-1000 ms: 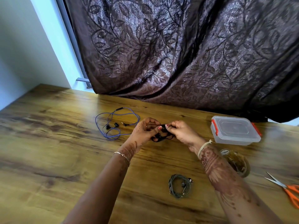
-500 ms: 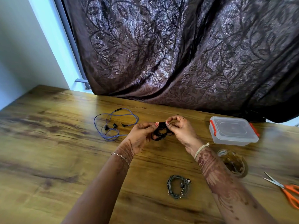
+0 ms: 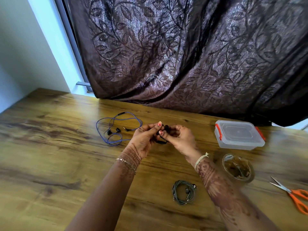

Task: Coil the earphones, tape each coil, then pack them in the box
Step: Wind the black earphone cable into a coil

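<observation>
Wood-grain table (image 3: 58, 155) runs up to a dark leaf-print curtain (image 3: 183, 55) at the far edge. Mid-table, the black earphones (image 3: 161, 141) are bunched btwn both hands and look to be held just off the surface.

What's changed: half a sec ago the black loop hung open btwn the fingertips, easy to see. Now the hands are pressed closer together and most of the cord is hidden inside them, w/ only a short dark arc showing under the knuckles. Left hand (image 3: 145, 139) pinches the bundle, thumb up. Right hand (image 3: 180, 140) has its fingers curled round it from the other side. My read: the coil is being tightened and squeezed small, i.e. the winding on this pair is about done and tape comes next. No tape strip is visible on either hand.

Nothing else has shifted over the last sec:
- blue earphones (image 3: 116, 129), just left of the hands, loose and uncoiled, plug and buds lying free
- grey coil (image 3: 183, 192), near side, wound into a flat ring; can't tell if it's taped
- tape roll (image 3: 238, 169), right of the right wrist, lying flat
- clear box (image 3: 240, 135), far right, lid on, orange clips
- orange scissors (image 3: 296, 195), right edge, untouched

So approx one pair is coiled, one is in hand and one isn't started, and none of them is in the box yet.
</observation>
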